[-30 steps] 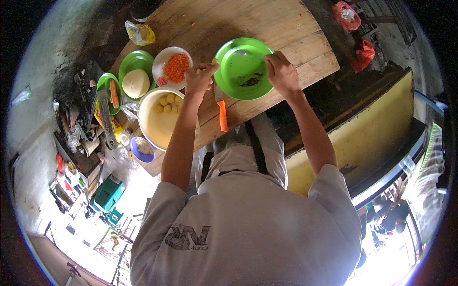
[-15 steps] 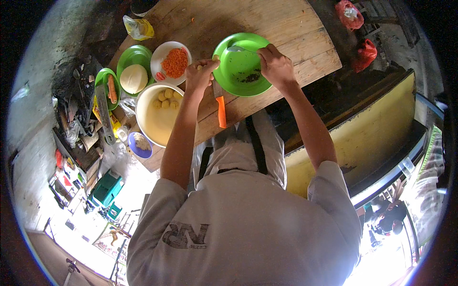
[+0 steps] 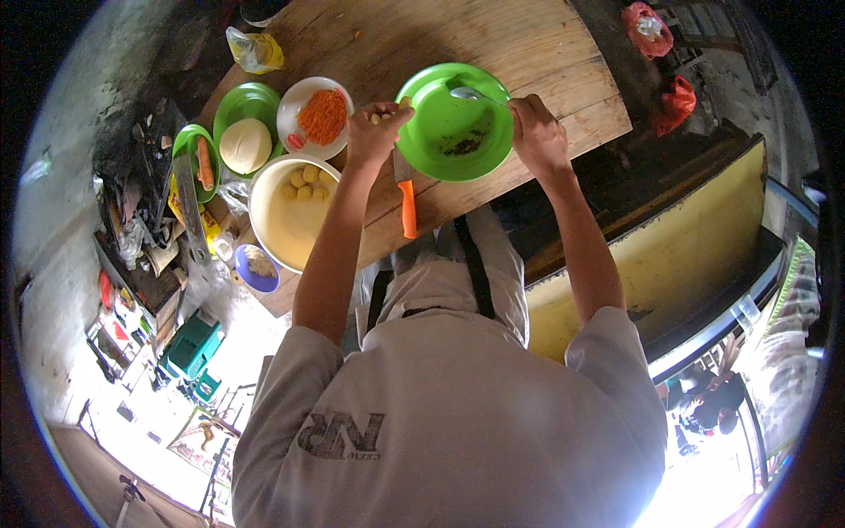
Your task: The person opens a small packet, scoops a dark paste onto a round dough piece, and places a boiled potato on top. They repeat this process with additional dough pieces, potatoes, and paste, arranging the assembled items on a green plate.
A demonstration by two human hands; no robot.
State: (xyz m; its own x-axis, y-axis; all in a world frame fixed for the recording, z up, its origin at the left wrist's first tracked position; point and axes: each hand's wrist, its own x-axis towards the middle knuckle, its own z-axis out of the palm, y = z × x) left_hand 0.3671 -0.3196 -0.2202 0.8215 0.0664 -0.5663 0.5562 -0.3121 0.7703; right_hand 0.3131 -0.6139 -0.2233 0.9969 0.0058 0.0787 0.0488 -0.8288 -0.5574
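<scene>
My right hand [image 3: 539, 136] pinches the handle of a metal spoon [image 3: 466, 92], its bowl over the far part of a green plate [image 3: 431, 132]. Dark, coarse crumbs [image 3: 466, 143] lie on the plate's near side. At the plate's left rim, my left hand [image 3: 374, 134] is closed, thumb and fingers at the edge. Small pale pieces [image 3: 376, 118] show beside its fingers; I cannot tell whether they are held. Just below the plate lies a knife with an orange handle [image 3: 407, 211], its blade partly hidden by the plate.
Left of my hands stand a white bowl of orange shreds [image 3: 322, 116], a green plate with a pale dough ball [image 3: 246, 145], and a cream basin [image 3: 290, 233] with several yellowish balls. Farther left are a carrot [image 3: 205, 165] and a blue bowl [image 3: 257, 268]. All rest on the wooden table [image 3: 493, 35].
The green plate and my left hand have shifted slightly right. My right hand has moved right and a little nearer, drawing the spoon rightward over the plate.
</scene>
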